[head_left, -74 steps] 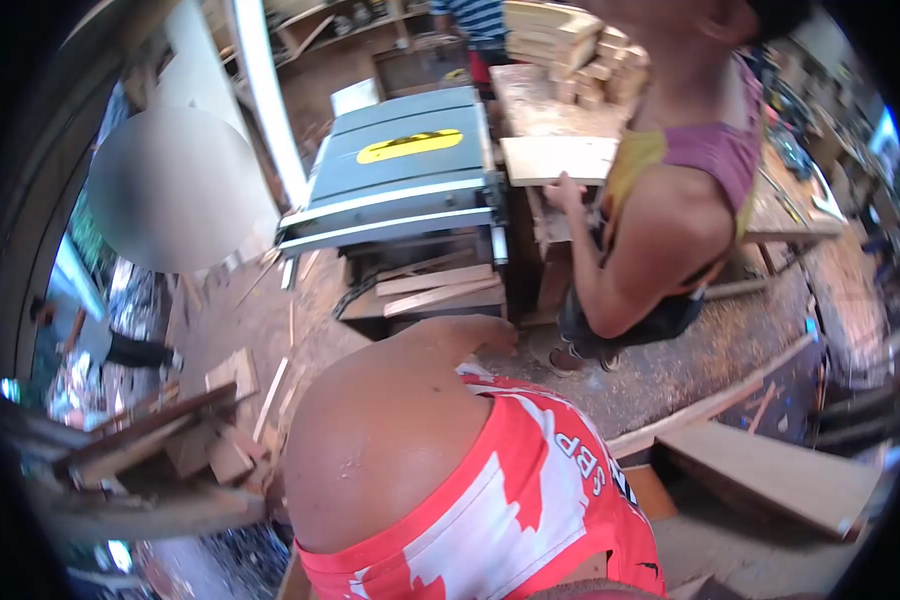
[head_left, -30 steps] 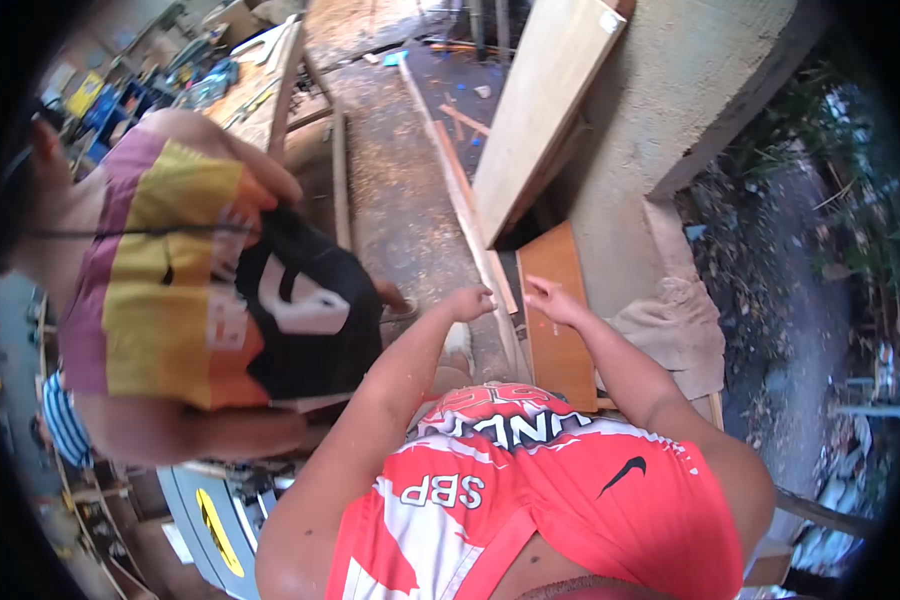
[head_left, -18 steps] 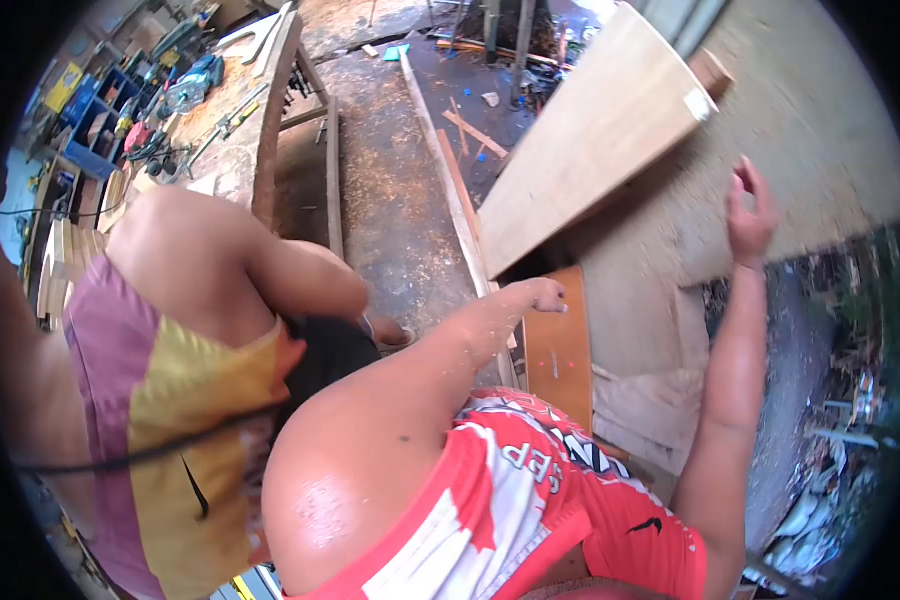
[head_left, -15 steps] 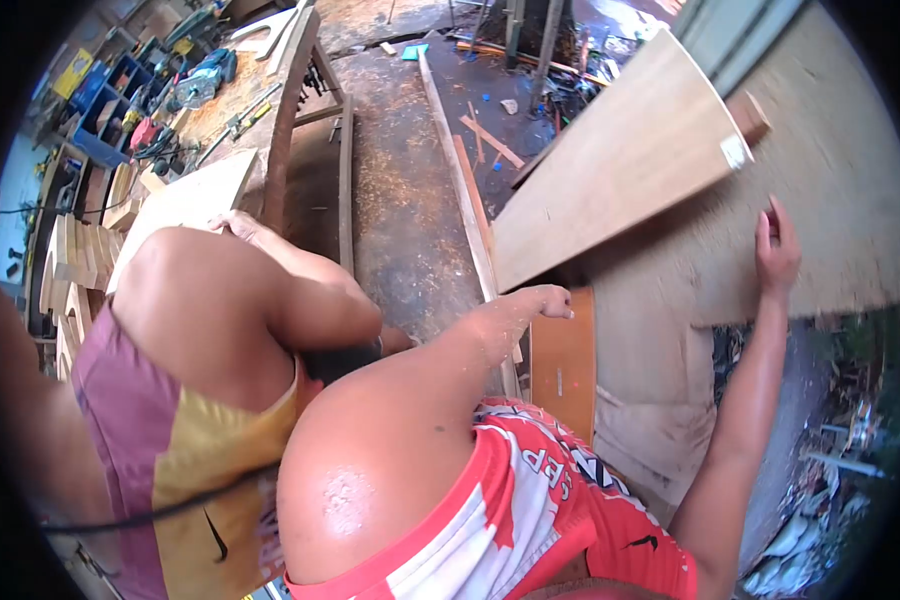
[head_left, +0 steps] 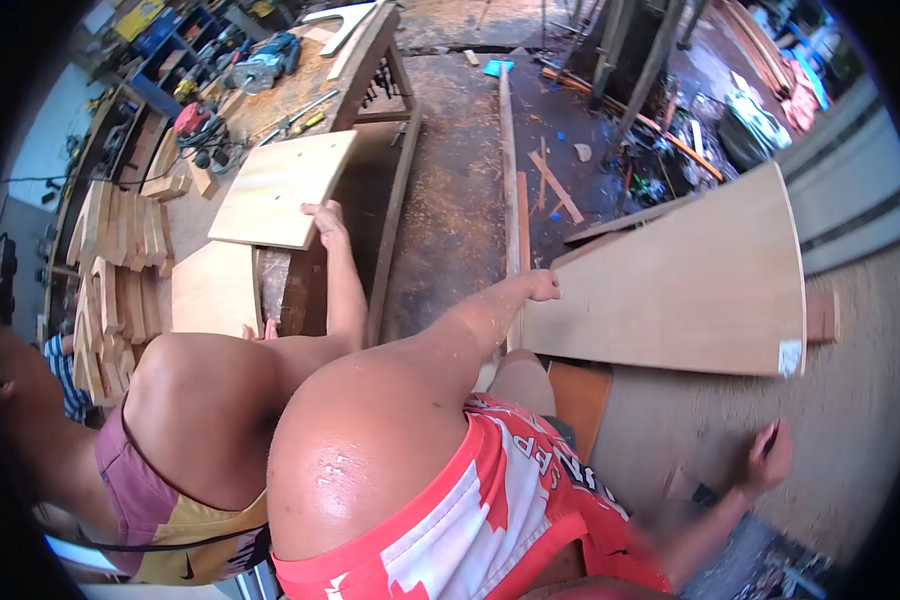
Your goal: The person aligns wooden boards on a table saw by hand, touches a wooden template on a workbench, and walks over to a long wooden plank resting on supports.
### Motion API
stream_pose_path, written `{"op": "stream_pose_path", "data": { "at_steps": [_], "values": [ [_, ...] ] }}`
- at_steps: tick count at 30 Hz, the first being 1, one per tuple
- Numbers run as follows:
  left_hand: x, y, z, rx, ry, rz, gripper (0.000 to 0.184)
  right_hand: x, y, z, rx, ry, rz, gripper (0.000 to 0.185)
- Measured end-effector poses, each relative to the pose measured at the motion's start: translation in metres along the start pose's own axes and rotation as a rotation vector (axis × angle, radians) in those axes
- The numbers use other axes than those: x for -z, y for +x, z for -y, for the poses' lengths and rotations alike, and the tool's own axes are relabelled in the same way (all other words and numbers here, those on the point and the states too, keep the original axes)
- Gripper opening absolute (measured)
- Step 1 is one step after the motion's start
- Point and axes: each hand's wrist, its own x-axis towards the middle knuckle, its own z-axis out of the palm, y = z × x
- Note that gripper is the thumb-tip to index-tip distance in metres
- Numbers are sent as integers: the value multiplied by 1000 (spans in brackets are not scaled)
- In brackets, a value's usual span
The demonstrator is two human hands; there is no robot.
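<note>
My left hand (head_left: 543,285) is closed with its fingers curled in, at the near left end of a long pale board (head_left: 680,280). Nothing shows in its grasp, and whether it touches the board is unclear. My right hand (head_left: 770,457) is lower right, off the board and over a broad flat sheet (head_left: 850,420). Its fingers are half curled with a dark gap between them, and I see nothing held. Below my left hand is an orange-brown panel (head_left: 577,400). A white label (head_left: 789,357) is on the board's lower right corner.
At left, a co-worker (head_left: 200,430) holds a pale panel (head_left: 285,185) at a workbench. Stacked wood pieces (head_left: 120,230), a power tool (head_left: 282,52) and clamps (head_left: 305,118) lie there. A long wood strip (head_left: 508,170) runs along the floor, with wood scraps (head_left: 558,190) beside it.
The view has swung left, bringing more of the bench into sight. My right hand has dropped lower, and its fingers are more curled. The co-worker's panel is now more fully visible, with a hand on its edge.
</note>
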Motion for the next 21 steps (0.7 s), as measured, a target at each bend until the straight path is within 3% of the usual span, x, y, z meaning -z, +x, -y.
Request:
{"op": "stream_pose_path", "data": {
  "at_steps": [3,6,8,9,11,12,13,15,17,18,19,21],
  "values": [
    [34,-3,39,35,-25,-62,70,-2,-9,-7,-38,-32,63,19],
    [76,-30,121,194,-266,-247,82,-1,-19,-13,-103,-70,100,21],
    [107,-90,217,377,-842,-594,91,1,-22,-17,-135,-126,159,26],
    [123,-135,276,294,-1426,-859,95,-1,-21,-17,-142,-137,152,26],
    [150,-245,354,-198,-2317,-980,103,-1,-13,-13,-179,-180,30,24],
    [148,-270,369,-495,-2144,-269,92,-1,-2,-6,-192,-202,27,24],
    [180,-277,267,-138,-2154,-730,84,5,12,5,-196,-296,32,21],
    [182,-292,258,-477,-2121,-407,74,-4,26,12,-196,-396,30,19],
    [189,-162,256,-185,-1809,-328,67,-11,12,16,-663,-123,-145,22],
    [189,-29,238,109,-965,-178,64,-10,8,18,-885,-106,-172,27],
    [184,88,195,124,-180,1,62,-6,16,20,-886,-126,-174,27],
    [206,156,156,8,76,116,56,-5,36,26,-1047,-139,-154,23]
  ]
}}
